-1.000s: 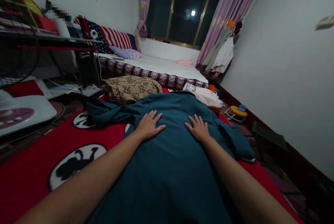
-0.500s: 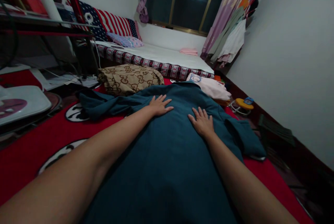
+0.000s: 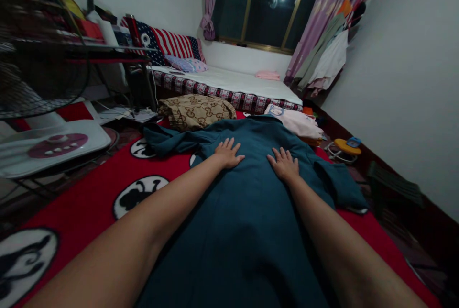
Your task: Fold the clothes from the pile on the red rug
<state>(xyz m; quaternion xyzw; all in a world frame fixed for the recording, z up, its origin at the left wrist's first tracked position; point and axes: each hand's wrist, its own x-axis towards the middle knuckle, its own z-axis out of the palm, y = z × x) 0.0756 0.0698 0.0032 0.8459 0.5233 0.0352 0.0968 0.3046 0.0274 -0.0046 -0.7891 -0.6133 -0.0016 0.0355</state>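
Observation:
A dark teal garment [image 3: 244, 212] lies spread out flat on a red blanket [image 3: 89, 188] with black and white round patterns. My left hand [image 3: 227, 152] rests palm down on the upper part of the garment, fingers spread. My right hand [image 3: 285, 164] lies flat a little to the right of it, fingers apart too. One teal sleeve [image 3: 168, 138] stretches out to the left, the other sleeve [image 3: 339, 186] lies folded at the right. Neither hand holds anything.
A brown patterned cushion [image 3: 197, 111] and a pale folded cloth [image 3: 296, 124] lie beyond the garment. Behind them is a low bed [image 3: 229, 83] with striped pillows. A fan [image 3: 36, 59] and its white base [image 3: 50, 145] stand at the left. A yellow toy [image 3: 346, 146] sits by the right wall.
My left hand slid further up the garment, then both hands stayed flat on it. The view shifted as my head moved, bringing the fan into sight at the left.

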